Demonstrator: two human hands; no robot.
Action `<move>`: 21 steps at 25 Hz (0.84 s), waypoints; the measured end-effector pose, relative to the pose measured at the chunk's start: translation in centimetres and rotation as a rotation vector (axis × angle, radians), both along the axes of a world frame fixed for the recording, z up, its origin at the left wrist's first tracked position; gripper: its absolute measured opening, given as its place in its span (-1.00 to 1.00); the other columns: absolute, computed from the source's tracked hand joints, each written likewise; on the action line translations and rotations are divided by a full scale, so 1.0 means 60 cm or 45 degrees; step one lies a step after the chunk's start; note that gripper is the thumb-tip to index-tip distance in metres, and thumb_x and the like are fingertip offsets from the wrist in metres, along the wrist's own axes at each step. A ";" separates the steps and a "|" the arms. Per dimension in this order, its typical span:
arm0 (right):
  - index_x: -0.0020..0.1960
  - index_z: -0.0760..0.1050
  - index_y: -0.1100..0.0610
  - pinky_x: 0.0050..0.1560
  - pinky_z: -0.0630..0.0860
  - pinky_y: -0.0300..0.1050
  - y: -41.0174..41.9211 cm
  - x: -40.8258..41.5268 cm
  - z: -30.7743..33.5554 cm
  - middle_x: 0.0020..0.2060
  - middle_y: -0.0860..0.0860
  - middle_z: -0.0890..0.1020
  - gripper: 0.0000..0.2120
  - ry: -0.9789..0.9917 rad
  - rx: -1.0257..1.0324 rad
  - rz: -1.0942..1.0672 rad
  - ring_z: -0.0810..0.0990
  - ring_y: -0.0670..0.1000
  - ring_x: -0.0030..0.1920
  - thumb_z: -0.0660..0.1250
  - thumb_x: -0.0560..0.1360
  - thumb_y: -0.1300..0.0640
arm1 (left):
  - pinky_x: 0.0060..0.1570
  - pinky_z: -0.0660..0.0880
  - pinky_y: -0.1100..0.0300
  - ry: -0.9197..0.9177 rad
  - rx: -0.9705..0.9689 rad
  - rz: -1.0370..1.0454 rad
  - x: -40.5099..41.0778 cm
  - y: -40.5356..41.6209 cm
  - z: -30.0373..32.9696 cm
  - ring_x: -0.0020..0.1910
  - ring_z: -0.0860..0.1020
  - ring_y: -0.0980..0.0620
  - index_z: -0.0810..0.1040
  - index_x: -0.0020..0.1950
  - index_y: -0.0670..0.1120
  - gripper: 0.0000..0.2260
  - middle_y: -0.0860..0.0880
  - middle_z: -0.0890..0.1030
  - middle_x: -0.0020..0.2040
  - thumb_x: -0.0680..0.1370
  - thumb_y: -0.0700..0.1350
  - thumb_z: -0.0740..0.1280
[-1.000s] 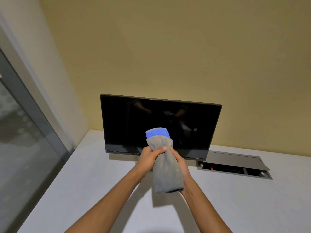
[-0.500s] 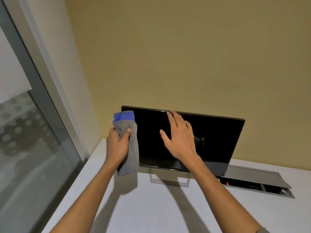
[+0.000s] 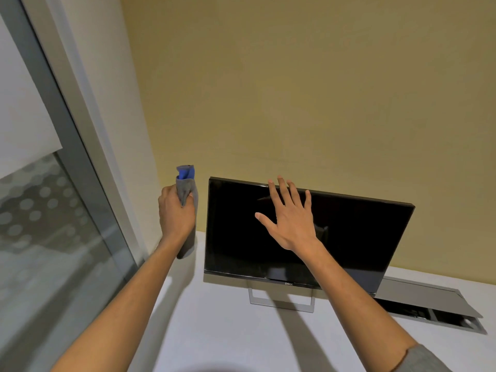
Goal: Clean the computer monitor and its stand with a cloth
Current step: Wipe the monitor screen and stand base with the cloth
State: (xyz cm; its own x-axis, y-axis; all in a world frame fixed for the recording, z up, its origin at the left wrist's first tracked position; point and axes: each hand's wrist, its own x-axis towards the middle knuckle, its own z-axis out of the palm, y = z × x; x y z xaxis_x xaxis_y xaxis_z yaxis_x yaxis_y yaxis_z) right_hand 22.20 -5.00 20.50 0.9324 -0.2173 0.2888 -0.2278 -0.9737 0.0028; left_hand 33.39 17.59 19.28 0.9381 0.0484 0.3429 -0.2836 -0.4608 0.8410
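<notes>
Fingers [image 3: 281, 191] of the right hand [image 3: 291, 221] are straight and spread, released, with their tips at the top edge of the monitor [image 3: 362, 237] and the palm in front of the dark screen; whether the palm touches the glass cannot be told. Left hand [image 3: 174, 216], at 9 o'clock from the monitor and just beside its left edge, is clenched around a grey cloth [image 3: 188, 200] with a blue patch at its upper end; the cloth hangs below the fist, apart from the screen. Monitor stands at the centre on a white desk [image 3: 214, 331], tilted back, its silver stand [image 3: 281, 302] at 6 o'clock beneath it. A cable tray [image 3: 429, 304] with its lid raised lies at 4 o'clock. A window [image 3: 53, 237] fills 9 o'clock; a yellow wall [image 3: 295, 89] occupies 12 o'clock.
</notes>
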 end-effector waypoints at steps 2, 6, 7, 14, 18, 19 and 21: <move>0.57 -0.26 -0.03 0.49 -0.21 0.24 0.001 0.001 -0.007 0.57 0.00 -0.17 -0.24 -0.019 -0.013 0.001 -0.20 0.06 0.56 -0.10 0.54 -0.40 | 0.06 0.46 0.03 0.026 -0.013 -0.041 0.016 -0.009 -0.008 0.07 0.51 -0.16 0.50 0.13 -0.14 -0.87 -0.15 0.51 0.12 0.61 -0.18 0.23; 0.57 -0.26 -0.03 0.50 -0.23 0.22 0.000 0.004 -0.009 0.57 0.01 -0.16 -0.22 -0.013 -0.013 0.002 -0.23 0.06 0.56 -0.12 0.53 -0.43 | 0.08 0.44 0.08 -0.035 -0.083 -0.170 0.021 -0.037 -0.004 0.08 0.50 -0.09 0.54 0.18 -0.14 -0.79 -0.07 0.53 0.11 0.58 -0.27 0.23; 0.57 -0.26 -0.03 0.51 -0.23 0.23 -0.001 0.004 -0.008 0.57 0.01 -0.15 -0.21 -0.011 -0.009 0.003 -0.23 0.06 0.56 -0.13 0.52 -0.44 | 0.11 0.42 0.11 -0.048 -0.090 -0.198 0.019 -0.042 -0.005 0.11 0.48 -0.04 0.53 0.24 -0.13 -0.74 -0.02 0.52 0.13 0.57 -0.30 0.23; 0.58 -0.22 0.00 0.51 -0.18 0.24 0.004 0.006 -0.007 0.58 0.03 -0.09 -0.14 -0.025 0.026 -0.001 -0.20 0.09 0.56 -0.15 0.47 -0.50 | -0.05 0.39 0.39 0.058 -0.082 -0.204 0.001 -0.033 -0.077 0.07 0.47 0.04 0.52 0.31 -0.09 -0.68 0.10 0.45 0.13 0.58 -0.32 0.25; 0.58 -0.17 0.00 0.50 -0.15 0.26 0.004 0.005 -0.010 0.58 0.04 -0.05 -0.14 -0.049 0.044 0.012 -0.16 0.09 0.57 -0.13 0.47 -0.50 | -0.18 0.33 0.56 0.216 -0.043 -0.226 -0.031 -0.009 -0.150 0.02 0.47 0.04 0.53 0.28 -0.15 -0.73 0.03 0.50 0.15 0.60 -0.30 0.25; 0.58 -0.16 0.00 0.50 -0.15 0.26 0.005 0.004 -0.010 0.58 0.04 -0.04 -0.14 -0.056 0.048 0.013 -0.15 0.09 0.57 -0.13 0.47 -0.50 | -0.17 0.32 0.57 0.270 -0.029 -0.231 -0.040 -0.002 -0.169 0.01 0.47 0.04 0.52 0.28 -0.15 -0.74 0.02 0.50 0.15 0.60 -0.29 0.25; 0.58 -0.15 0.00 0.50 -0.14 0.27 0.006 0.003 -0.010 0.58 0.03 -0.03 -0.14 -0.064 0.050 0.016 -0.14 0.08 0.57 -0.14 0.47 -0.50 | -0.07 0.34 0.53 0.395 0.002 -0.243 -0.055 0.011 -0.208 0.01 0.47 0.03 0.51 0.29 -0.16 -0.75 0.05 0.49 0.13 0.61 -0.25 0.24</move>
State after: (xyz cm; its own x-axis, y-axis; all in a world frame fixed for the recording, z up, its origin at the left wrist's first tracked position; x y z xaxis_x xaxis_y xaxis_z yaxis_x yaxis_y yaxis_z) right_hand 22.39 -4.64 19.90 0.9195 -0.2180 0.3272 -0.2148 -0.9755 -0.0464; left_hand 30.09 18.26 6.82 0.9896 -0.1383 0.0404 -0.0963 -0.4257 0.8997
